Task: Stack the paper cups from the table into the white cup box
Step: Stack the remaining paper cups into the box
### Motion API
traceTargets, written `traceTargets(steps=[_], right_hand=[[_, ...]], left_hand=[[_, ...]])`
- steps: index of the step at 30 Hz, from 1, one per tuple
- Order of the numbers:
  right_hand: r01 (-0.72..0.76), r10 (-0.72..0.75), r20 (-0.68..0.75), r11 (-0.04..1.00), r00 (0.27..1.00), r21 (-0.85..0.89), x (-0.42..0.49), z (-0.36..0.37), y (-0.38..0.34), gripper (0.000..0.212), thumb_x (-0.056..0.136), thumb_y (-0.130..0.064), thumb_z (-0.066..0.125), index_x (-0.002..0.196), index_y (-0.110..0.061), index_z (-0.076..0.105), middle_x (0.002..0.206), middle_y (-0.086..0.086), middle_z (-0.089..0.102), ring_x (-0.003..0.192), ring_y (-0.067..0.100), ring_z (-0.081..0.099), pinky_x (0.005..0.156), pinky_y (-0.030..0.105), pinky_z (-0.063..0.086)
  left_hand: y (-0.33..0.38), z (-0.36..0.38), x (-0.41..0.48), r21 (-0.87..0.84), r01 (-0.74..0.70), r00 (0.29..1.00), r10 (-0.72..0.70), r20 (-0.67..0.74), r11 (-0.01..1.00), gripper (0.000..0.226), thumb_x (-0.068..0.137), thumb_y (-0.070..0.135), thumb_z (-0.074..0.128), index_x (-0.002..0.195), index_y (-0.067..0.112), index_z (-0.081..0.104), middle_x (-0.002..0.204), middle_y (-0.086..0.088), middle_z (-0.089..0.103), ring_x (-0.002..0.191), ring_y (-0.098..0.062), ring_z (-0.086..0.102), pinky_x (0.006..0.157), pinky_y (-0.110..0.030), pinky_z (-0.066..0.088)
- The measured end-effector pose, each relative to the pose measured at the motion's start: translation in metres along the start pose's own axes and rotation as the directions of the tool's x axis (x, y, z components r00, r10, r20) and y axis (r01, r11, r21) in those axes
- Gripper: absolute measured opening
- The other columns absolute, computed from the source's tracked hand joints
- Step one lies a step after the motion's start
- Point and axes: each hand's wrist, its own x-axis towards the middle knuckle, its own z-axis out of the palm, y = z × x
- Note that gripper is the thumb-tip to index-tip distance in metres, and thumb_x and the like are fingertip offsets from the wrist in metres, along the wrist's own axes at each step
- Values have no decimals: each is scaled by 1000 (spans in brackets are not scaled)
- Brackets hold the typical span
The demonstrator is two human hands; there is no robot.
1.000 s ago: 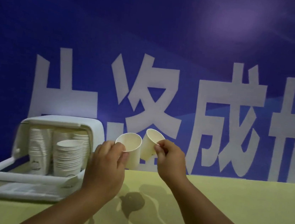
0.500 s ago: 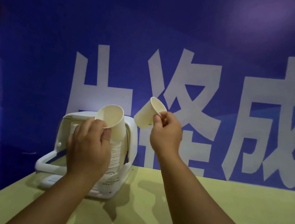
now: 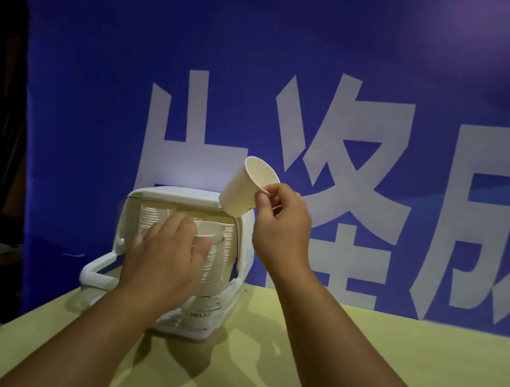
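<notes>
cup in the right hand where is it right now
Head view: the cup is tilted in the air, pinched at its rim by the right hand, just above the top right corner of the white cup box.

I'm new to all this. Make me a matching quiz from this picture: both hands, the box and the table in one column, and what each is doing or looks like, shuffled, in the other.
Things
1. left hand
2. right hand
3. box
4. table

States
A. yellow-green
B. pinches the rim of the tilted cup, up in the air
C. white, with cup stacks inside
D. holds the inner cup at the box opening

Pairs: 1-D, 2-B, 3-C, 4-A
</notes>
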Motion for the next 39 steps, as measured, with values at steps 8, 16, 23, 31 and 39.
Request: traceTargets(steps=[8,16,23,31,39], right_hand=[[113,-76,200,977,977,-179,-7,5,-8,11,100,-27,55,108,-24,61,101,-7,53,90,8,51,64,13,35],[284,-125,353,850,927,-445,-12,11,-8,22,103,-31,47,122,-21,51,109,-4,48,96,15,50,79,29,51],[374,-50,562,795,826,-478,-22,14,-5,18,101,-27,51,117,-21,57,114,0,51,95,16,52,85,35,54],[158,147,621,899,770,-408,-28,18,8,37,104,-24,46,140,-16,46,120,7,61,98,17,57,82,26,47],[107,180,665,924,725,-367,-35,24,11,72,101,-18,53,158,-23,9,146,6,48,127,25,52,88,26,46]], left_hand=[[-2,10,-3,-288,89,995,-73,64,954,49,84,60,71,118,43,40,117,16,59,106,-14,61,86,-40,57],[2,13,-9,-497,72,991,-119,-64,865,122,75,43,88,148,56,-8,143,2,57,116,-23,65,91,-49,56],[2,17,-10,-378,0,994,-41,-99,926,108,84,51,77,150,65,-7,158,4,41,133,-23,53,96,-55,57],[-11,26,-6,-403,43,998,-59,-29,914,82,93,47,68,160,37,24,148,7,44,128,-17,50,101,-46,55],[-20,23,-7,-481,47,999,-29,45,875,72,92,41,67,143,66,23,150,11,48,132,-20,52,99,-50,56]])
